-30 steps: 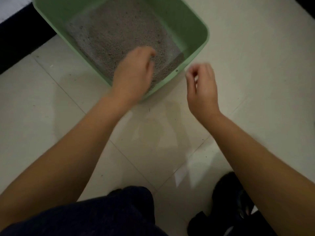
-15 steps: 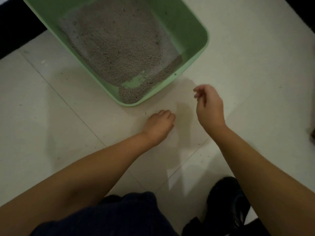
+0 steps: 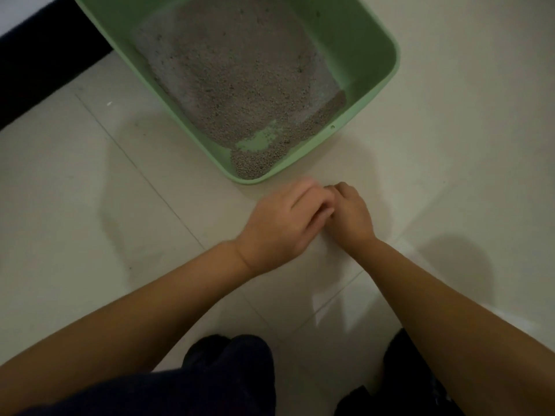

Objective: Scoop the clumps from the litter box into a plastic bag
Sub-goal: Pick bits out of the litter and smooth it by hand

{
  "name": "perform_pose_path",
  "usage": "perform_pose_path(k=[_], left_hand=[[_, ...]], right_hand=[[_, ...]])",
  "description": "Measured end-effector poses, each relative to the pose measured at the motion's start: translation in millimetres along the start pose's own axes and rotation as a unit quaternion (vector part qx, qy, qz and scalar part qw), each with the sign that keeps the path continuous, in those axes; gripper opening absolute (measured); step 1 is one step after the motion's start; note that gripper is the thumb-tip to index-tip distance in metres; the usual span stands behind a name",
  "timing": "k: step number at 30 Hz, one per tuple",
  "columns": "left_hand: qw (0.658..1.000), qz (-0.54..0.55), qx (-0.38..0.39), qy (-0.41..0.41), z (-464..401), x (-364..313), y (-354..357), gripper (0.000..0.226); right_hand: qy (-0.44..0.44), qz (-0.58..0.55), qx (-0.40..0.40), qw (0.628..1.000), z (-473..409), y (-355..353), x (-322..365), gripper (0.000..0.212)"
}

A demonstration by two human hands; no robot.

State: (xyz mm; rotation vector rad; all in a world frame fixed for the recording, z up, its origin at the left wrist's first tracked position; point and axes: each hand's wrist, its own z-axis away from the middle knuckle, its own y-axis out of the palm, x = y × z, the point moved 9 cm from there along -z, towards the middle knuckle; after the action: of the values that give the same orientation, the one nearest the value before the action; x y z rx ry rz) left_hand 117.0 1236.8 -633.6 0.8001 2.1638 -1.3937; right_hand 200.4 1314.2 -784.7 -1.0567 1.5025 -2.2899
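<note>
A second ago the left hand (image 3: 279, 226) was down in the litter box (image 3: 387, 76); now both hands are out of it and pressed together on the floor (image 3: 90, 235) just in front of its near corner. The right hand (image 3: 350, 214) is curled, fingers bunched against the left's; whether either holds anything I cannot tell. The grey litter (image 3: 234, 79) lies beyond the fingers, untouched, with a bare green patch near the corner. No bag or scoop is in sight, so scooping seems paused.

green litter box (image 3: 377, 37), grey speckled litter (image 3: 237, 73), cream floor tiles (image 3: 480, 145).
</note>
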Motion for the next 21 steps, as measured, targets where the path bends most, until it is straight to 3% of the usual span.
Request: perform_pose_path(k=[2, 4, 8, 10, 14, 16, 19, 21], left_hand=[[0.998, -0.014, -0.065, -0.003, -21.8, 0.1, -39.2, 0.007], [0.992, -0.065, -0.096, -0.057, -41.0, 27.5, -65.3, 0.013], [0.962, -0.166, 0.039, -0.211, -58.5, 108.7, -72.6, 0.026], [0.954, -0.154, 0.054, -0.252, -54.0, 128.5, -85.3, 0.033], [0.942, -0.086, -0.162, -0.282, -6.6, 128.2, -149.4, 0.021], [0.924, -0.066, -0.2, -0.32, 42.2, 132.6, -152.6, 0.014], [0.907, -0.089, -0.098, -0.4, 115.2, 147.6, -109.0, 0.008], [0.9, -0.098, -0.004, -0.426, 154.5, 152.7, -72.4, 0.011]], right_hand=[[-0.015, 0.015, -0.034, 0.999, -0.2, 0.1, 4.1, 0.02], [-0.017, 0.033, -0.039, 0.999, -0.4, 2.7, 5.7, 0.013], [-0.001, 0.071, 0.02, 0.997, -4.8, 6.9, 13.1, 0.018], [-0.012, 0.025, -0.004, 1.0, -4.9, -14.3, 31.3, 0.017], [-0.075, -0.08, -0.165, 0.98, -0.4, -100.3, 92.2, 0.012], [-0.086, -0.099, -0.21, 0.969, -15.1, -127.5, 113.9, 0.012], [-0.034, -0.072, -0.195, 0.978, -55.7, -130.8, 132.2, 0.04], [-0.049, -0.086, -0.223, 0.97, -57.3, -130.3, 152.9, 0.042]])
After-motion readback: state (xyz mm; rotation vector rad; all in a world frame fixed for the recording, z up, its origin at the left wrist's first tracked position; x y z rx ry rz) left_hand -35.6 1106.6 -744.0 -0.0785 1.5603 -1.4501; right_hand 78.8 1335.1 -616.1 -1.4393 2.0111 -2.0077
